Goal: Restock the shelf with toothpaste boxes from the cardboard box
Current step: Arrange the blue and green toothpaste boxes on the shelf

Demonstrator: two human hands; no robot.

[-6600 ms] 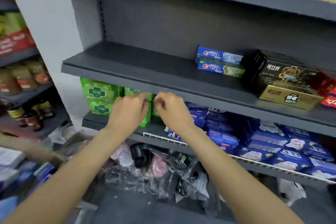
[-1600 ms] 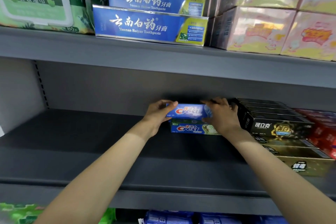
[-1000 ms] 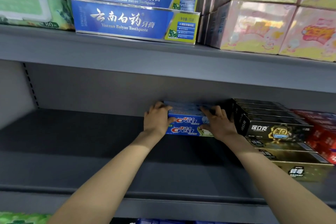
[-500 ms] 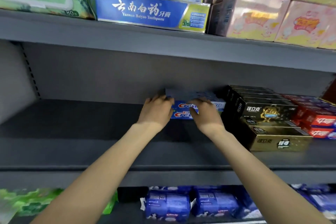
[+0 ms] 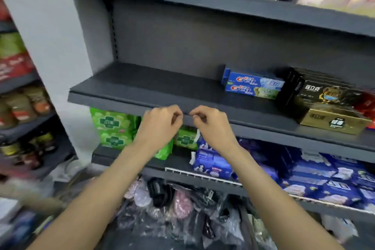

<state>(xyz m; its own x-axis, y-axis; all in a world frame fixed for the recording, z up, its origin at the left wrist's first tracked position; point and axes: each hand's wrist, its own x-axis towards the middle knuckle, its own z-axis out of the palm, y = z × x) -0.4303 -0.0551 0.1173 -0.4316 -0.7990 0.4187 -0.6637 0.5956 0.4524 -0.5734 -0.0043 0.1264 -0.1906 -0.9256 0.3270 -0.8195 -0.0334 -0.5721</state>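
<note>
Shelf, grey: two stacked Crest toothpaste boxes at rear right, touching black boxes. Left hand and right hand: before shelf edge, each grip loosely curled, holding nothing.

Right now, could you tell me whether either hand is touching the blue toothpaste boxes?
Apart. The head view shows the left hand and right hand well below the toothpaste boxes.

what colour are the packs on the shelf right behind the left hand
Bright green packs with a darker green cross logo, clearest in the head view.
</note>
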